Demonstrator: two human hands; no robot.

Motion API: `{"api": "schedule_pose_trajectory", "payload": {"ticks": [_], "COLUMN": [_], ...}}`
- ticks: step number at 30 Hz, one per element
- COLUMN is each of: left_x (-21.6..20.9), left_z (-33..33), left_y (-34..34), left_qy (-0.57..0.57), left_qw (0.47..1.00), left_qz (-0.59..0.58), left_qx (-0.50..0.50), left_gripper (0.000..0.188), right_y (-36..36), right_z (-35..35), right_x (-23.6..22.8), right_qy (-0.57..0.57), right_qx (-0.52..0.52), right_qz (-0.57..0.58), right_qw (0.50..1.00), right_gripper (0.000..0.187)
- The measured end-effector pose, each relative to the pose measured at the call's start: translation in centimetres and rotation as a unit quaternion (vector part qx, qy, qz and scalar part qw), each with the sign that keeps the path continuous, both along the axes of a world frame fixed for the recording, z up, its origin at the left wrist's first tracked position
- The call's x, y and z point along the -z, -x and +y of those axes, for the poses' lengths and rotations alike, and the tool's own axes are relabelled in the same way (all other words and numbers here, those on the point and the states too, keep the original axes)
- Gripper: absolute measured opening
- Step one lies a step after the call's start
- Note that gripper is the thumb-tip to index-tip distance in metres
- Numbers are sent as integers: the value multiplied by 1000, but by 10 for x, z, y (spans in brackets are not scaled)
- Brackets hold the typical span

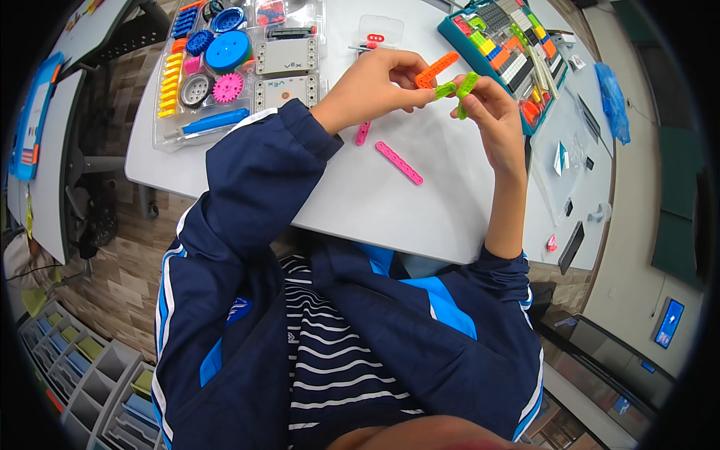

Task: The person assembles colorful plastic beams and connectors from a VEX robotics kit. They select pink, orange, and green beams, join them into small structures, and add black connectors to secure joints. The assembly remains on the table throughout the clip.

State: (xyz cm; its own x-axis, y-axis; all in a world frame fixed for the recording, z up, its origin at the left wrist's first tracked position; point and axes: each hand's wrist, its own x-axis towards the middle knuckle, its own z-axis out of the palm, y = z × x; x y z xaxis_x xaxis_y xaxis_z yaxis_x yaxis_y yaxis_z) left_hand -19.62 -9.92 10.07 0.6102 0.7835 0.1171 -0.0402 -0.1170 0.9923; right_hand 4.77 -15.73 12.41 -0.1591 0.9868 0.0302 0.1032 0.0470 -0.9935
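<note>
Above the white table (352, 199), both my hands are raised and close together. My left hand (379, 84) pinches an orange perforated plastic beam (436, 70) at its lower end, with a light green connector piece (444, 91) by the thumb tip. Between the thumb and fingers of my right hand (496, 120) is an upright green plastic piece (466, 94). The green parts meet or nearly touch; I cannot tell whether they are joined. A pink perforated beam (399, 163) lies below the hands, and another pink beam (363, 133) shows partly beside my left wrist.
At the back left stands a clear tray (161, 135) of wheels, gears and grey modules. A teal tray (448, 31) with several coloured parts sits at the back right. Behind my left hand is a small clear box (380, 28). A blue plastic bag (613, 105) lies far right.
</note>
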Motion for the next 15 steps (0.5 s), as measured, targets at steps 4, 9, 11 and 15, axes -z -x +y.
{"api": "schedule_pose_trajectory", "payload": {"ticks": [4,9,11,15], "left_x": [0,1,1,2], "left_z": [5,5,5,6], "left_y": [-2,-3,-3,-4], "left_qy": [27,30,28,38], "left_qw": [999,997,997,996], "left_qz": [-44,-69,-68,-81], "left_qx": [17,11,15,10], "left_gripper": [28,27,27,30], "right_y": [1,9,11,10], "right_z": [6,5,4,5], "right_x": [-1,-3,-3,-3], "right_qy": [6,-8,-9,-7], "right_qx": [-11,7,10,2], "right_qz": [-4,7,3,-10], "right_qw": [1000,1000,1000,1000], "right_gripper": [25,27,29,30]}}
